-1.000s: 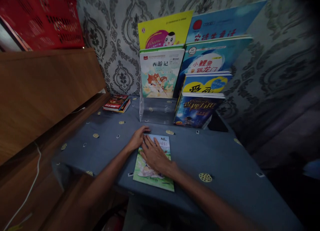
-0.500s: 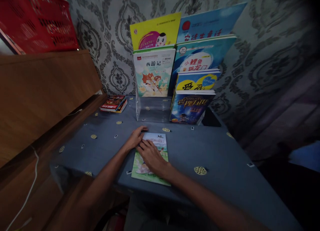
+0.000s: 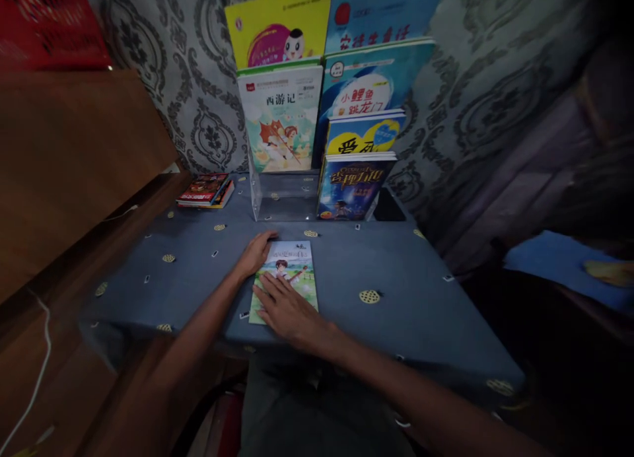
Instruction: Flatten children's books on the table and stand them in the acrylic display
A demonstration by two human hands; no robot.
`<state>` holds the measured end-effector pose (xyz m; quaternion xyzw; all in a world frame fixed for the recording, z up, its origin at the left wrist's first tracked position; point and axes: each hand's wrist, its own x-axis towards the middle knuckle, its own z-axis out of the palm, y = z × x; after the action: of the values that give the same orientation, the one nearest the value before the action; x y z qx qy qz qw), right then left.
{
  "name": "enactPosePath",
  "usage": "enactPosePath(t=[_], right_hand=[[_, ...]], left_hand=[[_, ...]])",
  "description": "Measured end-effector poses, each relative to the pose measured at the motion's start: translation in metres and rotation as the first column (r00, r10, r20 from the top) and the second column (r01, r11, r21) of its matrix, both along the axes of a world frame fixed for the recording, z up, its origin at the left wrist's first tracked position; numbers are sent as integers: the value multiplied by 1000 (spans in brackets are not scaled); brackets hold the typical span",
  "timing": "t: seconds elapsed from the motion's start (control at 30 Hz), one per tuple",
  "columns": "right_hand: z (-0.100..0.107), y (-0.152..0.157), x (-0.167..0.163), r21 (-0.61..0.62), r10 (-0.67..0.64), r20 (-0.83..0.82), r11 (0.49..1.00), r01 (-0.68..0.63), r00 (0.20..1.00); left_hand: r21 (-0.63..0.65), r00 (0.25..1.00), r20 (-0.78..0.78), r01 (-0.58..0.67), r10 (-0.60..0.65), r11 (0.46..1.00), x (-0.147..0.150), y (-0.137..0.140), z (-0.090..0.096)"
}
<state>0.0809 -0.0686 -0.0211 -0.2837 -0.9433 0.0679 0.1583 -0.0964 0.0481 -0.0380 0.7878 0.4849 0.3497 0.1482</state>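
A thin book point(image 3: 302, 272) with a pale blue and green illustrated cover lies flat near the table's front edge. My right hand point(image 3: 284, 308) rests palm down on its lower half, fingers stretched out, hiding part of the picture. At the book's upper left edge is my left hand point(image 3: 257, 251), its fingers extended and touching the side of the book. Neither hand grips anything.
Behind the book, a clear acrylic stand point(image 3: 284, 196) holds several upright books, among them a white one point(image 3: 282, 120) and a dark blue one point(image 3: 354, 186). A small book stack point(image 3: 205, 191) lies at the back left. A patterned blue cloth point(image 3: 396, 265) covers the table.
My right hand has slid down the cover toward me, uncovering the drawn figure and title. The left hand stays at the book's upper left edge. The whole view has shifted.
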Motion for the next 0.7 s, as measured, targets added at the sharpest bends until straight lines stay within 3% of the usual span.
enactPosePath(t=[0.17,0.33,0.5,0.7], right_hand=[[13,2,6,-82,-8,-67,997,2,998],[17,2,7,-138,-172,-88,978,159,981],[16,14,7,-184,-298,20,937,297,954],[10,54,36,-211,-476,111,847,488,873]], left_hand=[[47,997,-70,-37,40,998,1,0,-1],[99,995,-84,-49,58,994,1,-1,-1],[107,994,-95,-46,56,993,1,-2,0],[94,988,-123,-80,91,992,3,-4,-1]])
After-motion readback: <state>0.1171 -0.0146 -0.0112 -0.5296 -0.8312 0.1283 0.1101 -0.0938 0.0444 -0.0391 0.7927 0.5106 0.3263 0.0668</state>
